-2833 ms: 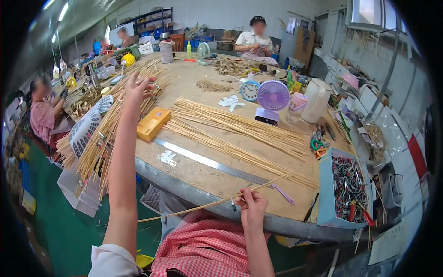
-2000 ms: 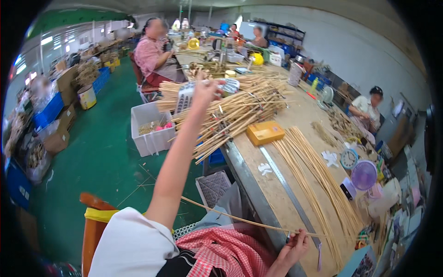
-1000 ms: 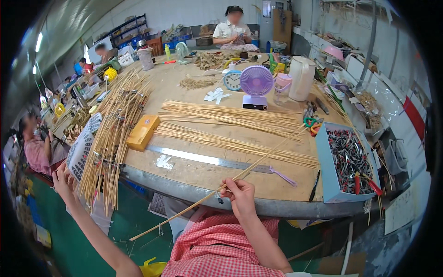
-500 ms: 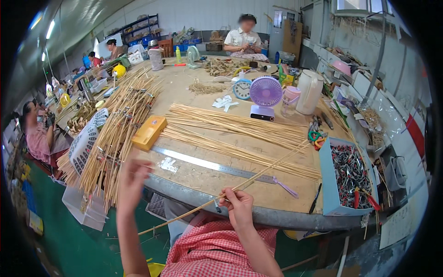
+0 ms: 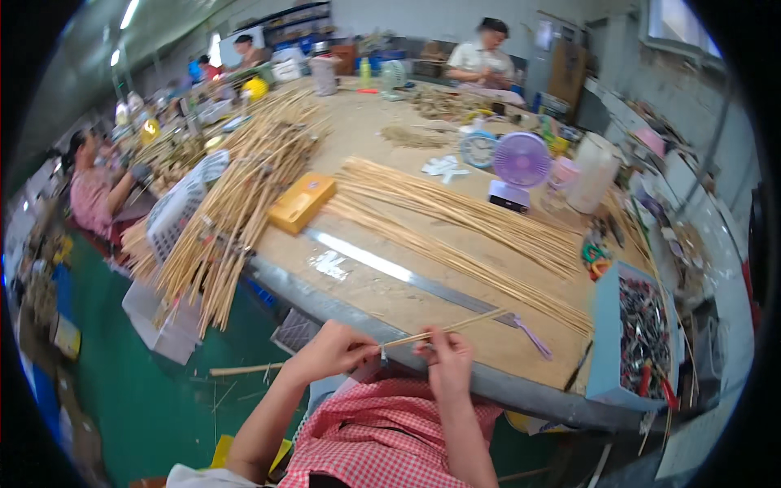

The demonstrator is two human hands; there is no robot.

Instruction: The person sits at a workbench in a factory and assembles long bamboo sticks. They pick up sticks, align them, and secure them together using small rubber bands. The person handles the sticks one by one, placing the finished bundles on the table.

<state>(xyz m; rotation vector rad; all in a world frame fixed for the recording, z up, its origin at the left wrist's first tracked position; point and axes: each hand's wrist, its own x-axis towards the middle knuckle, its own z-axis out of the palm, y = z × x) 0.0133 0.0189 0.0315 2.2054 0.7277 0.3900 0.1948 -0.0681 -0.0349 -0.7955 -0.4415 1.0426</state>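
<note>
A thin bundle of pale wooden sticks (image 5: 476, 318) slants across my lap at the table's front edge, its left end past my left forearm. My left hand (image 5: 338, 350) pinches it near the middle. Close to those fingertips a small clip (image 5: 383, 355) sits on the bundle. A little to the right, my right hand (image 5: 447, 358) is closed on the same sticks. Another small clip (image 5: 267, 374) shows near the left end. Beyond my hands lie a steel ruler (image 5: 366, 259) with a purple tie and loose rows of sticks (image 5: 455, 213).
Clipped stick bundles (image 5: 236, 203) heap up at the left beside a yellow box (image 5: 303, 203). A blue box of clips (image 5: 606, 333) stands at the right edge, near scissors (image 5: 596, 259). A purple fan (image 5: 521, 163) stands farther back. Other people sit across and to the left.
My left hand has come from the raised position at the left to the stick bundle and pinches it by the clip. My right hand stays on the sticks. The view has shifted left.
</note>
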